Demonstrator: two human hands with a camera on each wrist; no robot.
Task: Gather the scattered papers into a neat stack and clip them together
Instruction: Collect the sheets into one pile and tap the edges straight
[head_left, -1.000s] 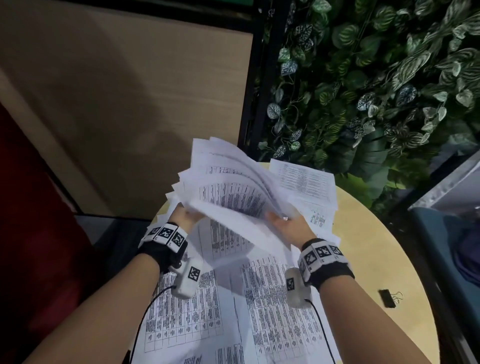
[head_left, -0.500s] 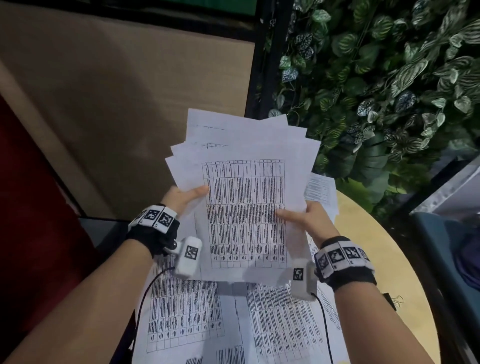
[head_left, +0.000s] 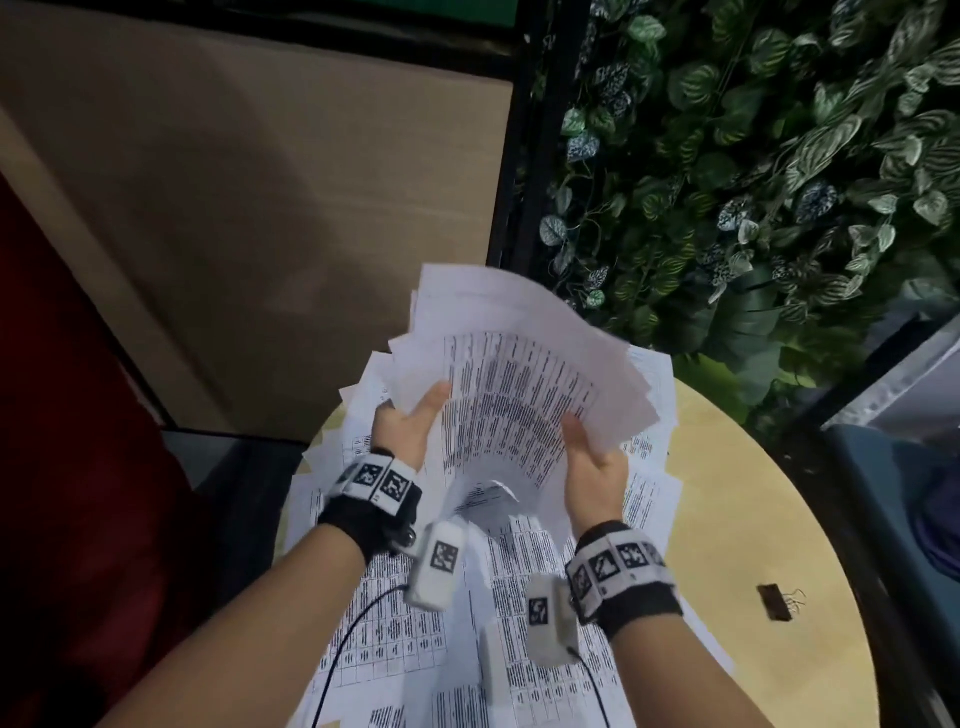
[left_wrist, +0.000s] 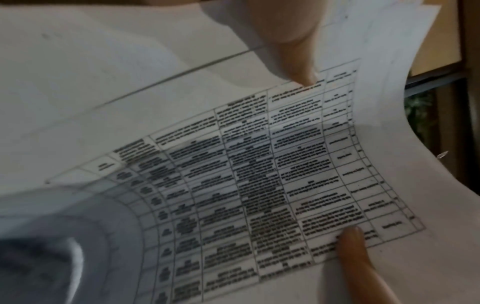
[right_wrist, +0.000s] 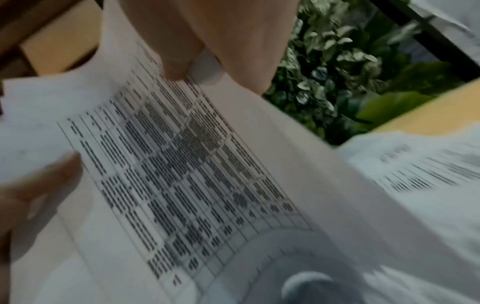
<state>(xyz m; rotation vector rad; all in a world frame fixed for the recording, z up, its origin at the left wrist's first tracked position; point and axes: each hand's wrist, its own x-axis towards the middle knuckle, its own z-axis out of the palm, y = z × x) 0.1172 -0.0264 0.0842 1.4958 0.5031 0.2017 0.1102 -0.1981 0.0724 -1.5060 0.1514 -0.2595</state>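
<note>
Both hands hold a bundle of printed papers (head_left: 524, 374) above the round table; its sheets are fanned unevenly and bowed into a trough. My left hand (head_left: 410, 421) grips the bundle's left edge with the thumb on top. At the right edge my right hand (head_left: 589, 452) grips it the same way. The fingers under the paper are hidden. In the left wrist view the top sheet (left_wrist: 259, 174) shows a printed table, as the top sheet (right_wrist: 182, 174) does in the right wrist view. More loose sheets (head_left: 415, 639) lie spread on the table beneath. A black binder clip (head_left: 775, 603) lies at the right.
The wooden table (head_left: 727, 493) is bare on its right side around the clip. A leafy plant wall (head_left: 753, 182) stands behind it, a brown panel (head_left: 249, 208) at the back left, and a blue seat (head_left: 893, 493) at the far right.
Half a second ago the bundle stood upright, facing me. It has dropped lower, tipped away and bowed between my hands, which have come closer together.
</note>
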